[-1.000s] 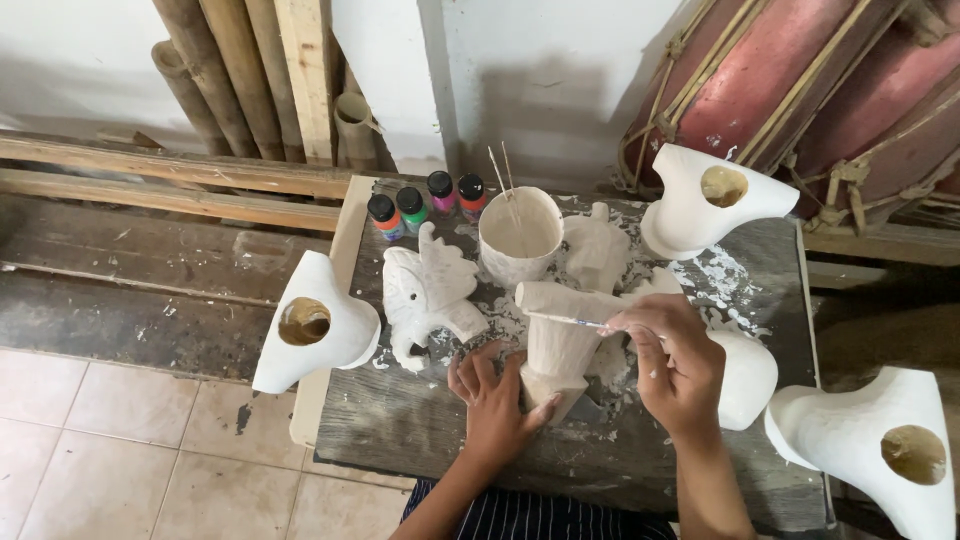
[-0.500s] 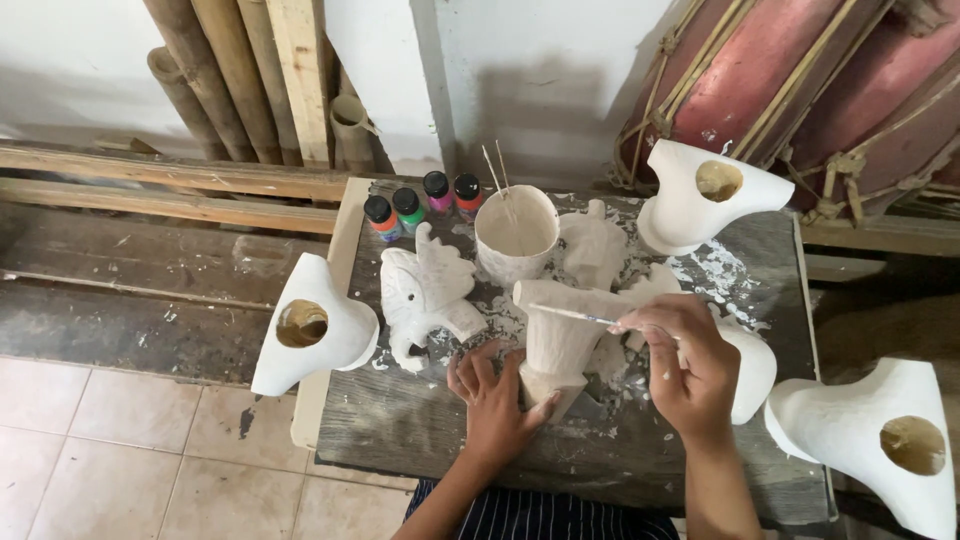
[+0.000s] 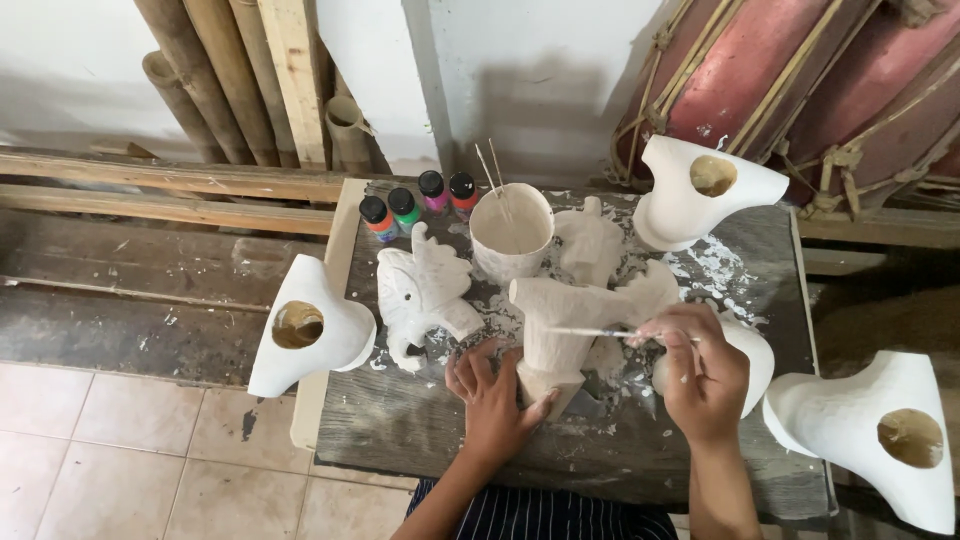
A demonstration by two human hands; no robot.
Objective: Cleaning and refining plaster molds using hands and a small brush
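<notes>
White carving (image 3: 560,325) under the brush (image 3: 590,332)
Left hand (image 3: 495,395) steadied its base; right hand (image 3: 700,375) fingers pinched the brush over the tabletop (image 3: 400,430).

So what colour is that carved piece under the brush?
The carved wooden figure is chalky white all over, like the other carvings around it. The head view shows it best.
</notes>
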